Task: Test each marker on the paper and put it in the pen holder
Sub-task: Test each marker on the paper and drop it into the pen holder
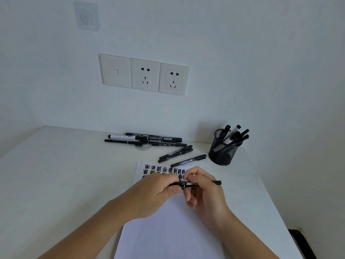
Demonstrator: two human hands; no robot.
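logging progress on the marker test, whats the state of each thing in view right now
paper: flat, black scribbles along far edge, rest blank
marker in hand: held level over the paper, left end hidden
left hand: grips the marker's left end
right hand: pinches its barrel
pen holder: upright, several markers standing in it
loose markers: lying on the table beyond the paper
wall sockets: nothing plugged in

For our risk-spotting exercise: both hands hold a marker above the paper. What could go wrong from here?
The left hand and right hand grip the marker; pulled apart sharply, its tip might ink fingers. The pen holder is crowded with leaning markers, so another could jostle them.
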